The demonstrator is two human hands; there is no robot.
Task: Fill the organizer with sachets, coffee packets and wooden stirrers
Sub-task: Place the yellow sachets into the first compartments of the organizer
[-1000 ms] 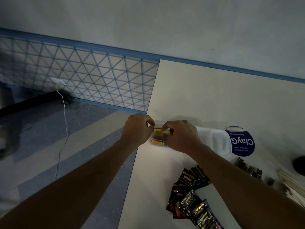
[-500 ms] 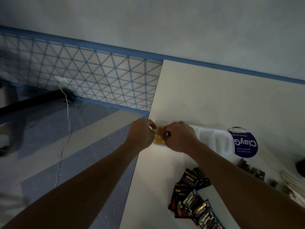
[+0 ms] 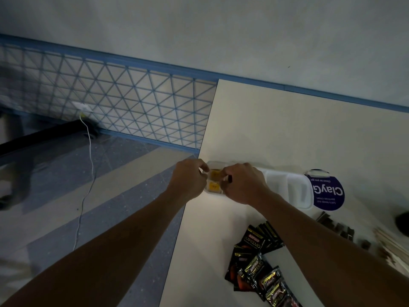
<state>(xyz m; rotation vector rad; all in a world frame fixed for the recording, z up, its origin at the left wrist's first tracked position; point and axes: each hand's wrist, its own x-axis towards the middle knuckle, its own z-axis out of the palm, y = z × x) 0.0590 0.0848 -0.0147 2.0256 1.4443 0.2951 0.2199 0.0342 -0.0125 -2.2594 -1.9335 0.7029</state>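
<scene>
Sachets (image 3: 214, 180), judged light, limp and best taken edgewise, are pinched in the organizer (image 3: 287, 187) by the right hand (image 3: 243, 185); the curled left hand's (image 3: 188, 178) hold cannot be told.

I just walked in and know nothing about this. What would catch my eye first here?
The left hand and right hand meet, fingers curled, over small yellow sachets in the left end compartment of a long white plastic organizer at the left edge of the cream table. Nearer the person lies a heap of glossy black coffee packets; a round purple sticker sits by the organizer's right end.
</scene>
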